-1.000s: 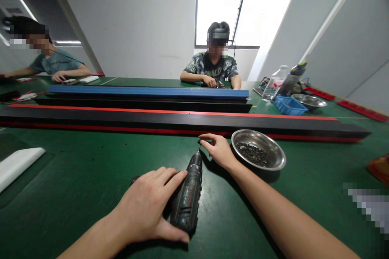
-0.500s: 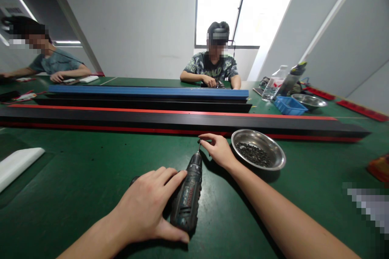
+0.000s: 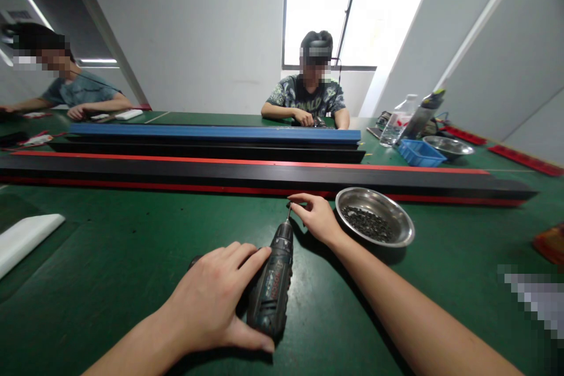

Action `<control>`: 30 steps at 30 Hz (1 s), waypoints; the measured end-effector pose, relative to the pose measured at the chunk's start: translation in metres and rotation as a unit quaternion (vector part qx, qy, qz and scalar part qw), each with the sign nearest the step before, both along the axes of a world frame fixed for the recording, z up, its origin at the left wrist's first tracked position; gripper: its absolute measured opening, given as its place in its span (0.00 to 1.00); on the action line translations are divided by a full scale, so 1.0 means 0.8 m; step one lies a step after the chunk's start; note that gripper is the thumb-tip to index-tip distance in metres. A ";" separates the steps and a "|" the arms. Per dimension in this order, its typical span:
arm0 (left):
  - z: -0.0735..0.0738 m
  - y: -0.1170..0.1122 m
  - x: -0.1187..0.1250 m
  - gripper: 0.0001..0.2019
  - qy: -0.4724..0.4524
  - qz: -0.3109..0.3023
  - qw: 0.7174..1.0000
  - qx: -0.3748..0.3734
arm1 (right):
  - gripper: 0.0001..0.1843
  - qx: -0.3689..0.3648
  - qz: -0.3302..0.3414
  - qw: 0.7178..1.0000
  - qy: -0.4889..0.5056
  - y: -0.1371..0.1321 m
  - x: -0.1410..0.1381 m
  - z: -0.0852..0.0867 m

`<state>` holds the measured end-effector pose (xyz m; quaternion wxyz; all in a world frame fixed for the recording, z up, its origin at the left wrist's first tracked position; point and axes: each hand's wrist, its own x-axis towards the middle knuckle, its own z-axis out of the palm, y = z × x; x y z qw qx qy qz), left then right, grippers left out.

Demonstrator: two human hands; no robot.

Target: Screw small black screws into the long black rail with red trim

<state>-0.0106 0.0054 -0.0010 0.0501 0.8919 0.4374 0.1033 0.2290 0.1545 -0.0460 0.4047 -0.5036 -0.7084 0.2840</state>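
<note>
My left hand (image 3: 215, 294) is wrapped round the handle of a black cordless drill (image 3: 272, 288), which lies on its side pointing away from me. Its thin bit (image 3: 289, 212) reaches up to the fingertips of my right hand (image 3: 315, 217). Thumb and forefinger there are pinched at the bit's end, on a tiny dark piece that looks like a screw (image 3: 289, 204). Just right of that hand stands a round steel bowl (image 3: 408, 229) with many small dark screws (image 3: 368, 223) in it. The drill's grip is mostly hidden under my left palm.
A long black and red bar (image 3: 247, 173) crosses the green table (image 3: 145, 235) beyond my hands, with black and blue bars (image 3: 211, 132) behind. At the right are a blue basket (image 3: 420, 154), a bottle (image 3: 399, 120) and another bowl (image 3: 460, 147). Two people (image 3: 308, 97) sit across.
</note>
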 end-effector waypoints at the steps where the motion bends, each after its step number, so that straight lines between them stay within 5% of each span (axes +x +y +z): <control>1: 0.000 0.000 0.000 0.58 0.001 0.000 1.000 0.000 | 0.12 0.001 0.000 1.000 0.001 0.000 0.000 0.000; 30: -0.002 0.000 -0.001 0.58 0.001 0.004 1.000 -0.002 | 0.12 0.007 -0.002 1.000 -0.002 0.000 0.000 -0.001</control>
